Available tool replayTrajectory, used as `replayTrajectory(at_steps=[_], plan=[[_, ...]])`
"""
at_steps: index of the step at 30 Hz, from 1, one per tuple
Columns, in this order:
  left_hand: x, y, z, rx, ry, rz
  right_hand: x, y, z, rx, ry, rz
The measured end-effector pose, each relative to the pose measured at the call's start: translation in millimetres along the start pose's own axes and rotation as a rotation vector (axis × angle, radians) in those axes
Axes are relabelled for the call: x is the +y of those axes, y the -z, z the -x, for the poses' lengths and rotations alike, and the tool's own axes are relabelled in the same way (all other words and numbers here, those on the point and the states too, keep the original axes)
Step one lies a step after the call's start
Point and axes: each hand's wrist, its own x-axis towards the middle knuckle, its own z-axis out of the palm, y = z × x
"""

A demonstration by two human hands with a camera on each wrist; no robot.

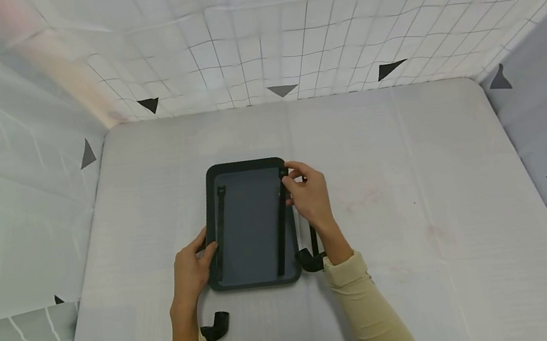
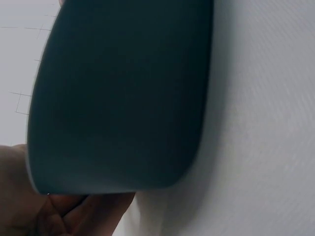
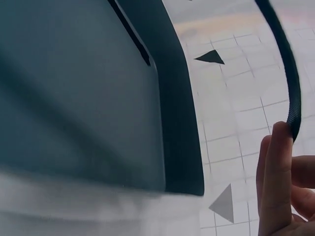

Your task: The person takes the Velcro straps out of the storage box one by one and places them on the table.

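In the head view a dark rectangular pad (image 1: 250, 225) with rounded corners lies flat near the middle of the pale grey table (image 1: 415, 184), two black straps running lengthwise down its face. The left hand (image 1: 192, 274) grips the pad's lower left edge, thumb on top and fingers tucked beneath. The right hand (image 1: 309, 194) is at the pad's upper right corner, its fingers pinching the top end of the right strap (image 1: 282, 223). A short curled black strap piece (image 1: 216, 326) lies on the table beside the left wrist, and another dark curled piece (image 1: 310, 260) sits at the pad's lower right corner, touching the right wrist. The left wrist view adds only the pad's plain dark underside (image 2: 123, 98), held slightly off the table with fingers (image 2: 83, 211) under its rim at the bottom left. The right wrist view shows the woven strap (image 3: 285, 64) arching up at the right and ending at a fingertip (image 3: 275, 172), with the pad's raised border (image 3: 179, 123) at centre.
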Motion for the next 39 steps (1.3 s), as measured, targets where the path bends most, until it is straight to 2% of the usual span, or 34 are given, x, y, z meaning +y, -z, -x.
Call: replayTrajectory(at_steps=[12, 26, 39], plan=[[-1.5, -0.8, -0.3, 0.004, -0.001, -0.013, 6, 11, 1, 0.024, -0.012, -0.013], [-0.3, -0.5, -0.2, 0.008, -0.001, -0.020, 9, 22, 2, 0.046, -0.030, 0.063], [0.6, 0.8, 0.2, 0.009, -0.006, -0.008, 13, 29, 3, 0.062, -0.051, 0.056]])
